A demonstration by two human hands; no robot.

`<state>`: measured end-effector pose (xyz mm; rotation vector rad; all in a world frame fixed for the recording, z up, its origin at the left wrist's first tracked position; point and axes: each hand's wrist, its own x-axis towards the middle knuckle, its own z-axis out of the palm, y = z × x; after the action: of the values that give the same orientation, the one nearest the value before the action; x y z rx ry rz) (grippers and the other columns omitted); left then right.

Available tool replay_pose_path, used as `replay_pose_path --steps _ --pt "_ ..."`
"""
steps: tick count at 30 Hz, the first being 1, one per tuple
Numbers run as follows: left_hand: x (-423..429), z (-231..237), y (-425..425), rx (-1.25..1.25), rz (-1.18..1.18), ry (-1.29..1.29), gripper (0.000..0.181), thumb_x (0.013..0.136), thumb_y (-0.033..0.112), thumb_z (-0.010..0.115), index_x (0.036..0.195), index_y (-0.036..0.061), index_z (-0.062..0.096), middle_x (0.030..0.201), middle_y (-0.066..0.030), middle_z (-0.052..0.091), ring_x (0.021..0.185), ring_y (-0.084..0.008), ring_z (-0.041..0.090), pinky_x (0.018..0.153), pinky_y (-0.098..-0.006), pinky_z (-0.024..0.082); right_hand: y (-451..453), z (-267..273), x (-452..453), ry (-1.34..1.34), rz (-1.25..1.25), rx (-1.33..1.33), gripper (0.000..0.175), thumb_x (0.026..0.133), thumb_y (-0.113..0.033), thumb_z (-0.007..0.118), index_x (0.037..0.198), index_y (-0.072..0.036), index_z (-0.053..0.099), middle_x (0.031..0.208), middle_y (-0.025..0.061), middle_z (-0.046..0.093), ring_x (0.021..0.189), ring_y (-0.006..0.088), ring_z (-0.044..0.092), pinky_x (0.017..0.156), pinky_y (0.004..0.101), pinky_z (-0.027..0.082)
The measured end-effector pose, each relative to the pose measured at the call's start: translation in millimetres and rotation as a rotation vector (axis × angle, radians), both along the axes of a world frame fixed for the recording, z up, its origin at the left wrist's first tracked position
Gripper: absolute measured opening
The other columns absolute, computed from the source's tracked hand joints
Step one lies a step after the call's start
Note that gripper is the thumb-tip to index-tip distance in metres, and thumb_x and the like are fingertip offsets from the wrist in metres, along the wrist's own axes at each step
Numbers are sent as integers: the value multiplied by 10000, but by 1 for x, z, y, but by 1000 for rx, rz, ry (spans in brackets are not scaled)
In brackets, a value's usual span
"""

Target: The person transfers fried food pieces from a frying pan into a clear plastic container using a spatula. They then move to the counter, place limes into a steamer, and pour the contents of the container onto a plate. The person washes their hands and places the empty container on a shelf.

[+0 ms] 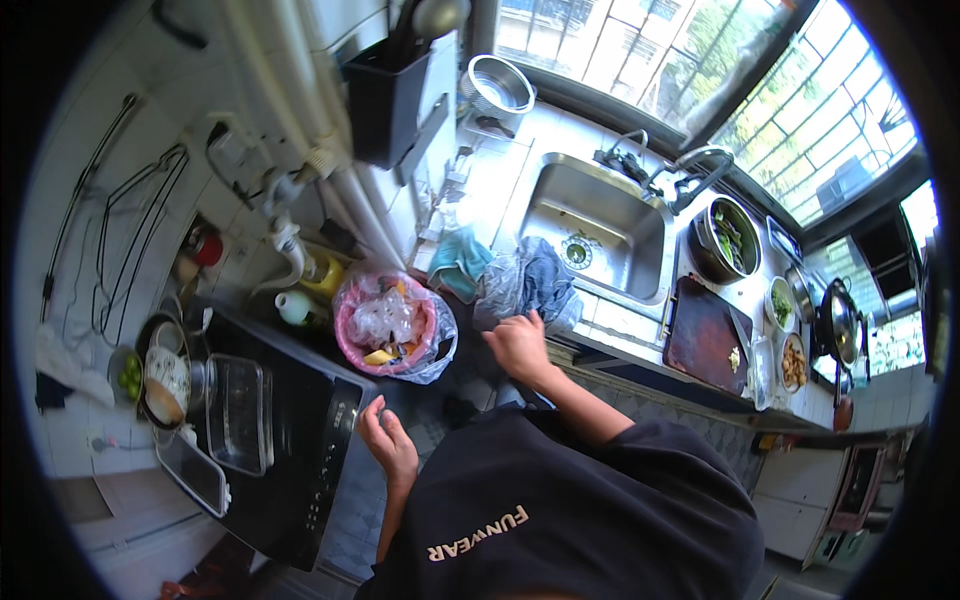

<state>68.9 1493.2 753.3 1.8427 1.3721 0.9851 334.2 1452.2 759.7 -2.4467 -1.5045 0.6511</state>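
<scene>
My right hand (517,349) is curled in front of the counter's edge, just below a grey-blue cloth (544,274) draped there. Its thumb overlaps the cloth's lower edge, and I cannot tell if it touches or pinches it. A teal cloth (459,262) hangs beside it, left of the steel sink (551,184). Over the near edge of a black-topped appliance (300,450), my left hand (390,442) holds nothing, its fingers loosely apart. Ahead of that hand stands a pink waste bin (343,319) lined with a clear bag and filled with plastic and scraps.
A dark cutting board (697,330) carries a knife (741,337) and chopped pieces, beside a pot of greens (727,240) and small bowls. A glass dish (240,412) lies on the black top. A faucet (697,169) rises behind the sink. Pipes (367,210) run down the wall.
</scene>
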Motion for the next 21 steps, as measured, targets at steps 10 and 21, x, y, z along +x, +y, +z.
replay_pose_path --steps 10,21 --pt "142 12 20 -151 -321 -138 295 892 88 507 1163 -27 511 1064 -160 571 983 -257 550 852 -345 426 -88 -20 198 -103 -658 575 443 820 -49 531 1246 19 431 1211 214 491 1142 372 454 975 412 361" --pt "347 -3 -12 -682 -530 -302 346 899 73 524 1227 -30 484 1060 -108 594 920 -123 560 800 -241 454 -34 -105 616 -100 -1054 934 627 805 -114 503 1312 82 191 1365 276 208 1284 368 206 1062 381 159"
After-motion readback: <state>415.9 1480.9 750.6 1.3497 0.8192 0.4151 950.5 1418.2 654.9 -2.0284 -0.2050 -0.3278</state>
